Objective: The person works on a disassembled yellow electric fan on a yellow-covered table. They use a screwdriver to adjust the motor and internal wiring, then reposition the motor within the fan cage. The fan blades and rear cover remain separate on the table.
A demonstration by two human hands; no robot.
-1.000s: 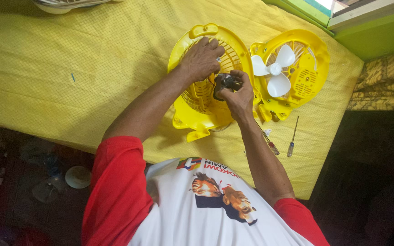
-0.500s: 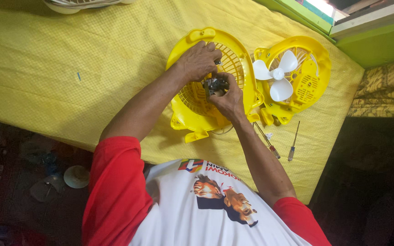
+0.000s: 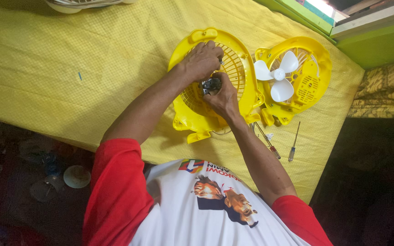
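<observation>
Both hands meet over a small dark motor (image 3: 211,84) at the centre of a yellow fan grille housing (image 3: 240,68) lying flat on the yellow tablecloth (image 3: 69,68). The right hand (image 3: 224,98) pinches the motor from below; the left hand (image 3: 201,59) curls over it from above, its hold hidden. Just beside sits a second yellow housing (image 3: 313,79) with a white three-blade propeller (image 3: 278,75). Two screwdrivers (image 3: 292,143) lie nearby.

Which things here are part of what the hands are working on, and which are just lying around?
In hand: left hand and right hand on the small dark motor, yellow grille half.

Lying about: fan half with white blades, two screwdrivers, white lid.
</observation>
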